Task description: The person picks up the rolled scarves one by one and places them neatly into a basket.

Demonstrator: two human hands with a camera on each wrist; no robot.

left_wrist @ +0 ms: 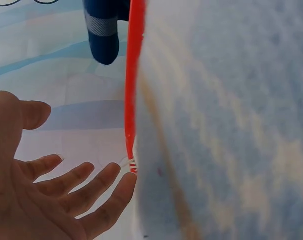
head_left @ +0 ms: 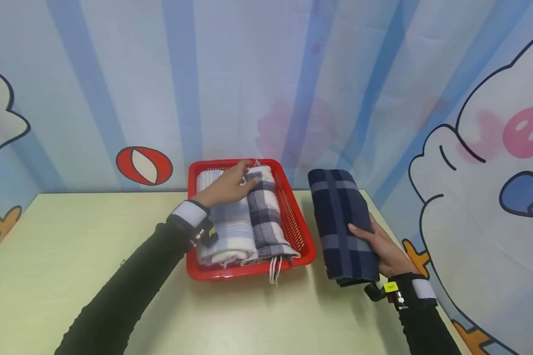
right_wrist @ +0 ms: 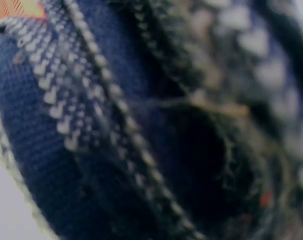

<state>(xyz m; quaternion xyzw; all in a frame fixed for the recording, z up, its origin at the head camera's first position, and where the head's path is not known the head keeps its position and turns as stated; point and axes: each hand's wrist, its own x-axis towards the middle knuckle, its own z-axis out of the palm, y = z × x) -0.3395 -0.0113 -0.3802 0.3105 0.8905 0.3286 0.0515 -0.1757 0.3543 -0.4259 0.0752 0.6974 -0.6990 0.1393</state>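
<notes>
My right hand [head_left: 388, 251] grips a rolled navy plaid cloth [head_left: 344, 227], thumb on top, to the right of a red plastic basket [head_left: 308, 246]. The roll's layered end fills the right wrist view, where the navy cloth [right_wrist: 21, 110] is blurred up close. Over the basket, my left hand [head_left: 226, 187] is spread above two rolls lying side by side. Beneath it lies a pale blue-and-white roll [head_left: 231, 227]; to its right is a grey-and-white checked roll [head_left: 266, 212] with white strings. In the left wrist view, the left hand [left_wrist: 51, 195] holds nothing; whether its fingertips touch the cloth is unclear.
The basket stands on a pale yellow table [head_left: 93, 236], near its back edge. Behind the table hangs a blue-striped curtain [head_left: 244, 79] with cartoon figures, which continues along the right side close to my right hand.
</notes>
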